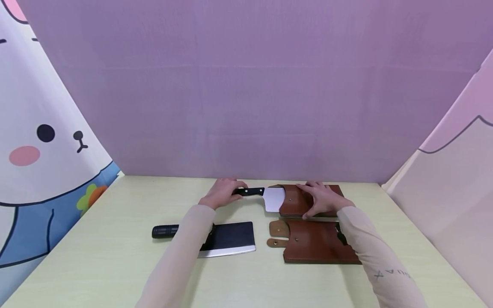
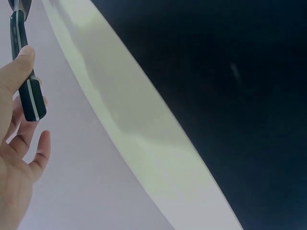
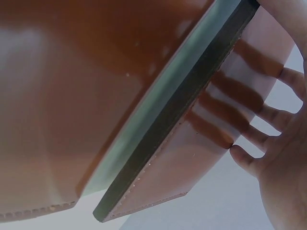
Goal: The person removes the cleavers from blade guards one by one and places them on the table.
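Observation:
My left hand (image 1: pixel 223 192) pinches the black riveted handle (image 2: pixel 32 98) of a cleaver between thumb and fingers. The cleaver's silver blade (image 1: pixel 273 199) lies partly inside a brown leather sheath (image 1: pixel 291 207), which hides the rest of it. Spanning that sheath, my right hand (image 1: pixel 321 199) grips it with the thumb at the near edge and the fingers toward the far edge. In the right wrist view the fingertips (image 3: pixel 240 152) touch the sheath's edge, and their reflections show on the glossy leather.
A second, dark-bladed cleaver (image 1: pixel 233 235) with a black handle (image 1: pixel 164 231) lies under my left forearm. Nearer me on the right is another brown sheath (image 1: pixel 316 246) with its snap straps unfastened, partly covered by my right sleeve. A purple backdrop (image 1: pixel 246 94) borders the pale table (image 1: pixel 115 239).

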Motion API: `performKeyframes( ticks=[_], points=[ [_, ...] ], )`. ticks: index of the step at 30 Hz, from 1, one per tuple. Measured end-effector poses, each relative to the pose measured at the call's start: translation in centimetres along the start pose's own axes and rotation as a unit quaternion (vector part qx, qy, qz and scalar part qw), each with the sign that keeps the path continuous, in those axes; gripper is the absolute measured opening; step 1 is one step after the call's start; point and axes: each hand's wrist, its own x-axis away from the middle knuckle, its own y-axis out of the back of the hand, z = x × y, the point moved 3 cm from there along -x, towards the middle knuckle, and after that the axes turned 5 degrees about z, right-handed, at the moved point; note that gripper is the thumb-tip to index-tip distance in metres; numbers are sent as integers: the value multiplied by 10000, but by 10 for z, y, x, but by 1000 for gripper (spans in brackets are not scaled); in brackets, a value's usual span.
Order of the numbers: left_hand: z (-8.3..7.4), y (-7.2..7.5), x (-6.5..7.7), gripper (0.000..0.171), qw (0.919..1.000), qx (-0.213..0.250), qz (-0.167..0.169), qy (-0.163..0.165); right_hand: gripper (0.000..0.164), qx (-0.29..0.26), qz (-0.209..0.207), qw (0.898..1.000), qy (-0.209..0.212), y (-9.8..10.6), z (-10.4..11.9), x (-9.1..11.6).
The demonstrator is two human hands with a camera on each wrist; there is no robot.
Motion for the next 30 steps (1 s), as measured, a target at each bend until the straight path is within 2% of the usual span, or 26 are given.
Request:
performKeyframes(
  ticks=[18, 30],
  points=[
    [6, 1, 3, 32, 9999, -56, -86, -44, 104, 53, -108, 9999, 39, -1, -2, 1],
    [7, 5, 7, 32, 10000, -41, 18, 41, 105, 90, -186, 9998, 22, -2, -7, 1]
  ],
)
